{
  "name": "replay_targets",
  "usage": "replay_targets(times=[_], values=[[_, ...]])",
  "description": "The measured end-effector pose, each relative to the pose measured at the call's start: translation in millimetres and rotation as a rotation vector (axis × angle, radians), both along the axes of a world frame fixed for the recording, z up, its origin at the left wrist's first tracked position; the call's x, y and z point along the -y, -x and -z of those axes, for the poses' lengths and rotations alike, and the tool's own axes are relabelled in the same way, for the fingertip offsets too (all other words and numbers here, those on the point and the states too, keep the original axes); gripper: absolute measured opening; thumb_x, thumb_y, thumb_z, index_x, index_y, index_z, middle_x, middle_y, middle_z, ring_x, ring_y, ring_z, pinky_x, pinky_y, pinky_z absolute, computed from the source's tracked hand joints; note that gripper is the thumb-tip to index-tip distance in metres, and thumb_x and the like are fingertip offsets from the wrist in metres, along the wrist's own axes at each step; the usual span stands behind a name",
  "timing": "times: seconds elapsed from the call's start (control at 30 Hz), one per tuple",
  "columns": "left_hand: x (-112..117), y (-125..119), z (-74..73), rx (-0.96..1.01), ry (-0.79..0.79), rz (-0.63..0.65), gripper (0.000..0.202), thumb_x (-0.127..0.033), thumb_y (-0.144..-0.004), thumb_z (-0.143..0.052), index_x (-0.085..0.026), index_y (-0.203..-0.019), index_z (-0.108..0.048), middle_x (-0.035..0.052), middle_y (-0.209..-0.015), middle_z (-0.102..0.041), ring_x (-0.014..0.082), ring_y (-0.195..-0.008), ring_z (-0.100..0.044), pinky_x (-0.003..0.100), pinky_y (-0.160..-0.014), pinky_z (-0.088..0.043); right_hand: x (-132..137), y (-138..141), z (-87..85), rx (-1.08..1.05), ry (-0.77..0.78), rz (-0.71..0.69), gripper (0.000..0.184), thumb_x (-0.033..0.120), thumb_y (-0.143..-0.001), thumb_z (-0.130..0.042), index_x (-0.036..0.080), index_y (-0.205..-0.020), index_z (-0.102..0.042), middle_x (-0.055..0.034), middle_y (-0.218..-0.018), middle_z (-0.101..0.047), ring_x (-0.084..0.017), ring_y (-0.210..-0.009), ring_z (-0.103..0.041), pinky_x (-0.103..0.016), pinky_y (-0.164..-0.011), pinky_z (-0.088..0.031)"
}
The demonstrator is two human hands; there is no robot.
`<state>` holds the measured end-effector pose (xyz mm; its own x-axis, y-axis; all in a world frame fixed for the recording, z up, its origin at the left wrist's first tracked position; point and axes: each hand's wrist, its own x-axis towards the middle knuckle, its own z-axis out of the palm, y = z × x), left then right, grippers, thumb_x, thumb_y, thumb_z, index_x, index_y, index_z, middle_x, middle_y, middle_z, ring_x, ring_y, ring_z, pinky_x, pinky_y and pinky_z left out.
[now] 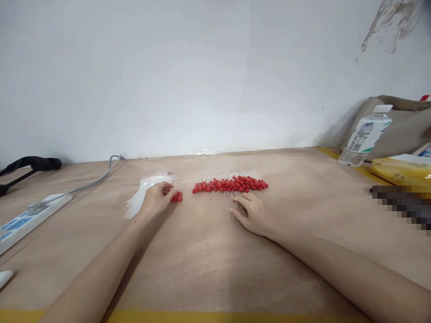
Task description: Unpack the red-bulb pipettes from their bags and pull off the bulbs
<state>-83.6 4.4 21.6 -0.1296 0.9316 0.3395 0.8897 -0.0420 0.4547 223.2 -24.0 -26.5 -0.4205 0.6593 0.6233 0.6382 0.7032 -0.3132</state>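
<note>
My left hand is curled with thumb and fingertips together over a few small red rubber bulbs, beside clear plastic zip bags. The fingertips appear closed on one bulb, partly hidden. My right hand lies low over several thin clear tubes; its thumb and fingers are apart, touching the tubes. Beyond both hands stretches a row of droppers, red bulbs toward me and pale thin stems pointing at the wall.
A white power strip with a grey cable lies at left, near a black strap-like object. On the right are a clear bottle, a grey bag and a yellow packet. The wall bounds the table's back.
</note>
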Motion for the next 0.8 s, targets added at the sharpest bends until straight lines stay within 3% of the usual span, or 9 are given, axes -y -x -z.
replay_targets(times=[0.13, 0.33, 0.47, 0.8], values=[[7, -16, 2.0, -0.051, -0.147, -0.009, 0.027, -0.038, -0.074, -0.052, -0.017, -0.089, -0.061, 0.0056, -0.086, -0.063, 0.0208, -0.079, -0.057, 0.032, -0.069, -0.045, 6, -1, -5.5, 0.061, 0.054, -0.008, 0.036, 0.042, -0.079, -0.052, 0.016, -0.102, -0.056, -0.0084, -0.09, -0.055, -0.02, -0.084, -0.049, -0.035, -0.075, -0.043], [5, -47, 11.3, -0.2, -0.287, 0.288, 0.03, -0.037, -0.079, -0.051, -0.018, -0.102, -0.055, 0.0062, -0.094, -0.059, 0.0209, -0.088, -0.054, 0.034, -0.08, -0.043, 12, -5, -12.0, 0.126, 0.07, 0.029, 0.045, 0.051, -0.074, -0.054, 0.018, -0.105, -0.057, -0.0085, -0.091, -0.053, -0.022, -0.086, -0.046, -0.039, -0.078, -0.04], [-7, -57, 13.6, -0.333, -0.284, 0.349, 0.03, -0.038, -0.079, -0.054, -0.019, -0.102, -0.056, 0.0062, -0.094, -0.059, 0.0225, -0.092, -0.053, 0.036, -0.082, -0.041, 12, -7, -10.6, 0.117, 0.091, 0.042, 0.048, 0.051, -0.073, -0.056, 0.018, -0.107, -0.055, -0.0091, -0.095, -0.052, -0.024, -0.089, -0.046, -0.041, -0.08, -0.04], [-16, -67, 12.7, -0.164, -0.29, 0.384, 0.015, -0.03, -0.08, -0.054, -0.019, -0.083, -0.064, 0.0045, -0.08, -0.063, 0.0187, -0.077, -0.058, 0.03, -0.071, -0.045, 14, -7, -12.2, 0.094, 0.11, 0.01, 0.047, 0.048, -0.072, -0.058, 0.018, -0.108, -0.055, -0.0102, -0.102, -0.054, -0.024, -0.093, -0.048, -0.041, -0.083, -0.041]])
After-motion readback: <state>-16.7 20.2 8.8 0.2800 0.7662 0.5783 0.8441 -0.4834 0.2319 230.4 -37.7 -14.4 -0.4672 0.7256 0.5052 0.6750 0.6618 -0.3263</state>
